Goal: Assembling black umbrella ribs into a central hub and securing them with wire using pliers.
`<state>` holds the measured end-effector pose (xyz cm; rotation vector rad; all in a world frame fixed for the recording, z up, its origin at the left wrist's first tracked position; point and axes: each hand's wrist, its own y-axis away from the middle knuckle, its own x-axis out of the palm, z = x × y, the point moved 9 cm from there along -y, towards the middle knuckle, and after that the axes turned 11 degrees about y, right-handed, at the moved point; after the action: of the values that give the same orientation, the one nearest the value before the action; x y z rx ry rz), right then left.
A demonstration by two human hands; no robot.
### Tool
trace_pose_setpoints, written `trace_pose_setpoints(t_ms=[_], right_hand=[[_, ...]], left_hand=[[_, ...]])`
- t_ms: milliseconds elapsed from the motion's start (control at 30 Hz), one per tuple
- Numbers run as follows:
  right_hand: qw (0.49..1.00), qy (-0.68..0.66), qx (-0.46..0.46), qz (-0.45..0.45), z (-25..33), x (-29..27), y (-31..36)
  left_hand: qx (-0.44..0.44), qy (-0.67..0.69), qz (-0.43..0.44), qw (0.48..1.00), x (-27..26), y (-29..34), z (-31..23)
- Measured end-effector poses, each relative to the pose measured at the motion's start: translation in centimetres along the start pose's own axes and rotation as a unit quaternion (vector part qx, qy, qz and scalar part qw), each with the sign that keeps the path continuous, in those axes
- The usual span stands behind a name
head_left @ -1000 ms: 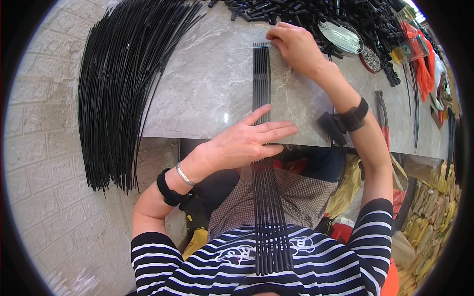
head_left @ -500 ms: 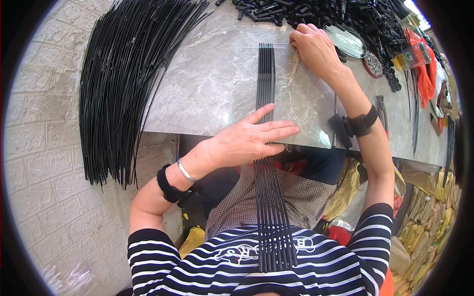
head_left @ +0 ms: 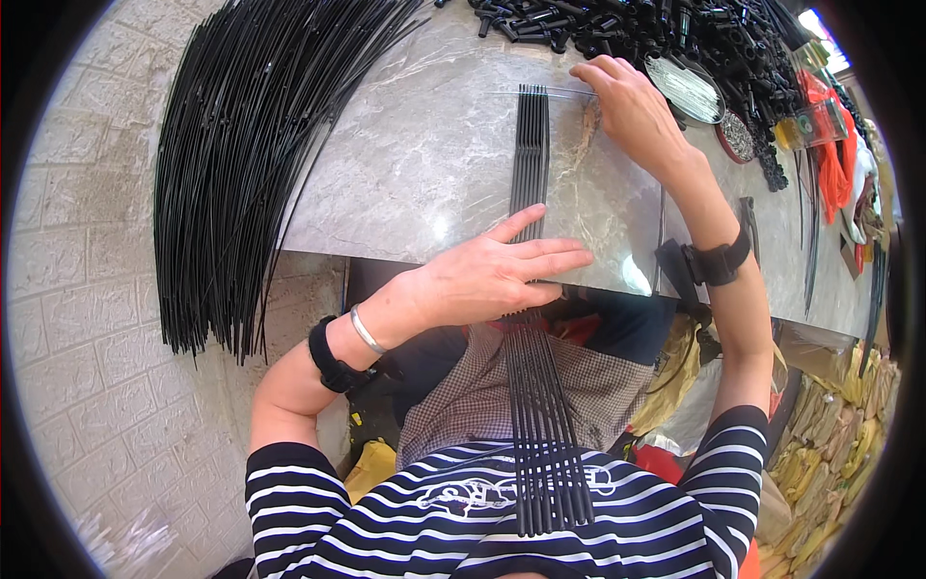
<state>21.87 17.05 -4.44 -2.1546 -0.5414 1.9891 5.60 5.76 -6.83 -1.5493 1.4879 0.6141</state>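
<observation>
Pressing flat with spread fingers, the left hand (head_left: 497, 275) lies palm-down across a row of thin black plastic rods (head_left: 530, 174) laid side by side on the grey marble-patterned tabletop (head_left: 405, 174); it grasps nothing, only pinning them at the table's near edge. The rods run from about twelve o'clock on the table, under that hand, and on past the edge to six o'clock, where their near ends rest against the person's striped shirt (head_left: 386, 511). The right hand (head_left: 632, 111), at one o'clock, rests with loosely curled fingers beside the rods' far ends, its fingertips at a thin clear strip (head_left: 540, 93) lying across those ends; whether it pinches anything cannot be told. A large fan of long black rods (head_left: 241, 174) hangs off the table at ten o'clock. A heap of small black plastic parts (head_left: 675, 29) sits at one o'clock, well beyond the right hand.
</observation>
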Motion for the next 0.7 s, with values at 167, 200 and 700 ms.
trace_pose_setpoints(t_ms=[167, 200, 700], right_hand=[[0.999, 0.015, -0.044, -0.01, 1.0, 0.7, 1.2], [0.999, 0.015, -0.044, -0.01, 1.1, 0.6, 1.2], [1.0, 0.0, -0.024, -0.017, 0.0, 0.7, -0.5]], left_hand=[[0.002, 0.0, 0.002, 1.0, 0.0, 0.0, 0.0], [0.002, -0.001, 0.002, 1.0, 0.0, 0.0, 0.0], [-0.005, -0.002, 0.012, 1.0, 0.2, -0.1, 0.0]])
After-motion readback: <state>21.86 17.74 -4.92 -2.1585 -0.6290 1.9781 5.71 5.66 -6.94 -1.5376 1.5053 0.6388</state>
